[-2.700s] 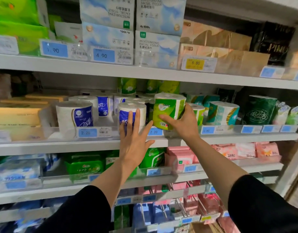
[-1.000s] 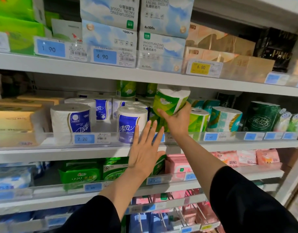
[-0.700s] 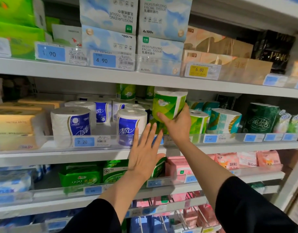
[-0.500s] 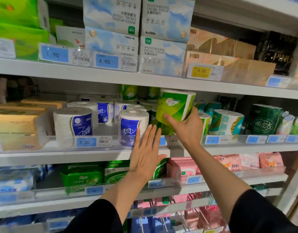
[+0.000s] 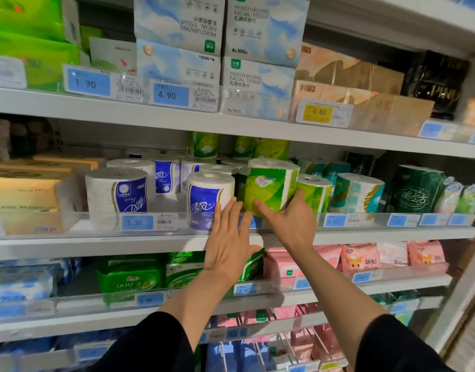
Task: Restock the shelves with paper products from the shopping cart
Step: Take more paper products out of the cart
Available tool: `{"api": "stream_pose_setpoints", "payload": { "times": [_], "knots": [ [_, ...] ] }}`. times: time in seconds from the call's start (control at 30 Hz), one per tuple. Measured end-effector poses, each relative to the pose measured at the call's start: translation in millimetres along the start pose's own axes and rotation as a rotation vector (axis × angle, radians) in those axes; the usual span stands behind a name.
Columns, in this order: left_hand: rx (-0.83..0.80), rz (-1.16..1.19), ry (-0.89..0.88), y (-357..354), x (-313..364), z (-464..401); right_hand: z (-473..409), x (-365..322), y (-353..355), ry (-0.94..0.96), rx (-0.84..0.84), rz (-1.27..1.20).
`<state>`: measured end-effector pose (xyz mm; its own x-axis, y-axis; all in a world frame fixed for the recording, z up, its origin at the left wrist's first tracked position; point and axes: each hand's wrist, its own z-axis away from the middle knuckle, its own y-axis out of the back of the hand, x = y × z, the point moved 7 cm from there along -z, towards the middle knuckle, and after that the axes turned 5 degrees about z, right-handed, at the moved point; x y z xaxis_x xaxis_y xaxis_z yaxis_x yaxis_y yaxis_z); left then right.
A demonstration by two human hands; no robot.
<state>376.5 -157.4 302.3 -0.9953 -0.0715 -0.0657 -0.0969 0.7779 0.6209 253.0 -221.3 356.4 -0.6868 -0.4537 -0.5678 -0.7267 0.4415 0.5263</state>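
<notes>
1. On the middle shelf (image 5: pixel 177 241), rows of wrapped toilet rolls already stand behind the clear price rail; blue-labelled rolls to the left, green and teal ones to the right; the shelves above and below look well filled with tissue packs.
2. One green-wrapped roll (image 5: pixel 269 185) is not yet set down; it sits tilted at the shelf front, between a blue-labelled roll (image 5: pixel 208 201) and a smaller green roll (image 5: pixel 314 191); I judge this placement nearly finished, needing only to be stood upright and let go.
3. No shopping cart is in view, so how much stock is left I cannot tell.
4. Right hand (image 5: pixel 291 220): thumb and fingers curled round the lower part of the green-wrapped roll, gripping it from beneath.
5. Left hand (image 5: pixel 228 242): flat, fingers straight and close together, holding nothing; its fingertips (image 5: pixel 218 208) reach the blue-labelled roll's lower edge, seemingly steadying it; the two hands are side by side, just apart.
</notes>
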Motion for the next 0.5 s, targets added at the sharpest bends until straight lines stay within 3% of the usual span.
{"api": "stream_pose_setpoints", "payload": {
  "times": [0.23, 0.37, 0.5],
  "knots": [
    [-0.091, -0.188, -0.031, -3, 3, 1, -23, 40, 21, -0.131, -0.003, 0.056],
    [-0.102, -0.160, -0.024, -2, 4, 1, -36, 51, 15, -0.166, -0.043, 0.069],
    [-0.087, -0.124, -0.018, -3, 4, 1, -48, 54, 4, -0.213, -0.115, 0.328]
  ]
}}
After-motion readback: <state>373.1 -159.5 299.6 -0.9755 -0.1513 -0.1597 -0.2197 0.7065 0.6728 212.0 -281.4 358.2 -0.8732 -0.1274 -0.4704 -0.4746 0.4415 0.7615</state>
